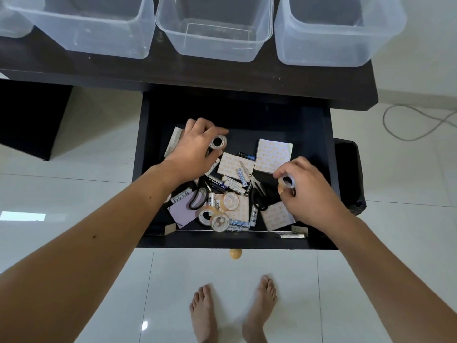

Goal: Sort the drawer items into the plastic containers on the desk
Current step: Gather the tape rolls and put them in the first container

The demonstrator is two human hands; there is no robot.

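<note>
The black drawer (146, 169) is pulled out below the dark desk (74, 68). My left hand (193, 149) grips a small clear tape roll (218, 142) over the drawer's back left. My right hand (311, 191) holds another clear tape roll (286, 182) at the right side. Inside lie three more tape rolls (220, 222), several batteries (231, 183), black-handled scissors (257, 191), patterned sticky-note pads (273, 155) and a lilac pad (183, 210). Three clear plastic containers stand on the desk: left (81, 28), middle (215, 33), right (329, 38).
A wooden knob (235, 253) sticks out from the drawer front. A black bin (351, 174) stands right of the drawer. A grey cable (415, 125) loops over the white tiled floor. My bare feet (232, 310) are below the drawer.
</note>
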